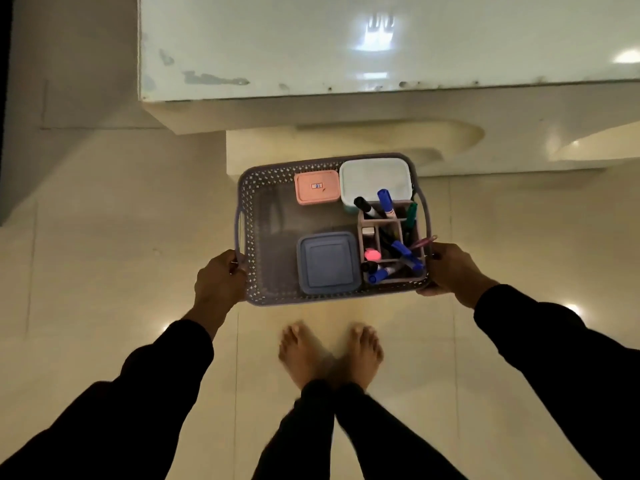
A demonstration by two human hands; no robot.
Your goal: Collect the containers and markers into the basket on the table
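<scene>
A: Where do I have the basket [266, 216]?

B: Each grip grasps a side handle: left hand [220, 277], right hand [450, 268]. The basket hangs over the floor, short of the worktop [311, 46].

A: Handling?

B: I judge it light but flexible. Inside, nearest first: blue container [327, 263], marker organizer [393, 242], pink container [317, 187], white container [375, 180]. Keep it level.

Long black sleeves [166, 372] to wrists, black trousers [346, 434], bare feet [329, 351], no gloves on hands.
</scene>
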